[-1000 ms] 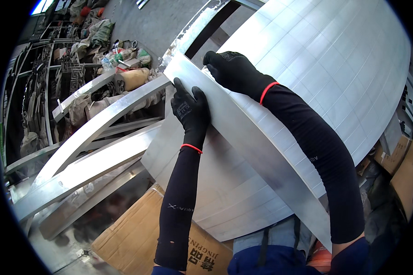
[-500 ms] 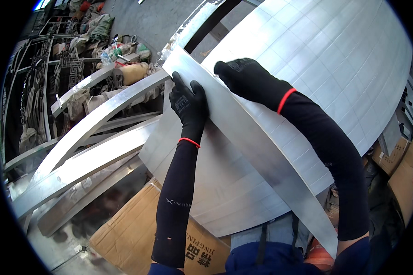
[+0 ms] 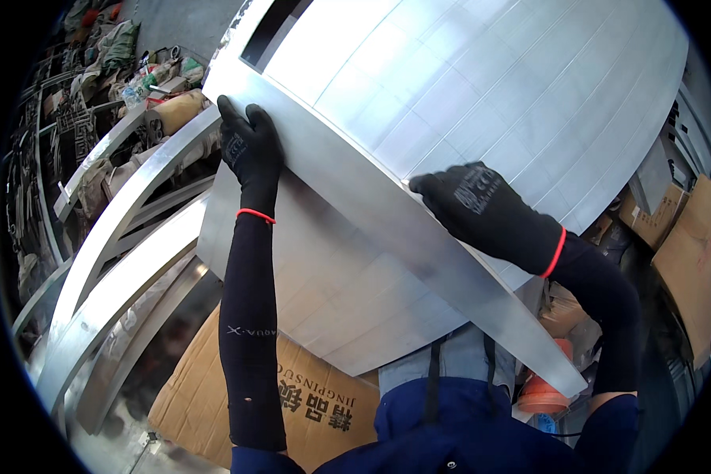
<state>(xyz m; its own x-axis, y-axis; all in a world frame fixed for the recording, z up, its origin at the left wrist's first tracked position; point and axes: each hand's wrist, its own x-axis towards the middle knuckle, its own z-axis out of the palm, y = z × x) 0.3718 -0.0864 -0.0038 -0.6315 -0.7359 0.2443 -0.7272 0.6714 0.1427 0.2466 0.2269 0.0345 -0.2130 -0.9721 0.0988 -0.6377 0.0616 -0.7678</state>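
A long flat silver metal strip runs diagonally from far left to near right, its lower end tapering beside my body. Along its edge lies a large curved silver panel marked with a grid of lines. My left hand, black-gloved, rests on the strip near its far end, fingers apart and stretched out. At the seam between strip and panel is my right hand, also black-gloved, with fingers curled closed. A tiny light-coloured bit shows at its fingertips, too small to name. Below the strip, another broad silver sheet reaches toward my waist.
Curved metal beams arch at the left, near piled sacks and scrap. A cardboard box lies below my left arm. Orange buckets stand near the strip's lower end, with more cardboard at the right.
My right hand has slid along the strip's edge, nearer to me and to the right. My left hand stays against the strip's far end. The whole view has shifted.
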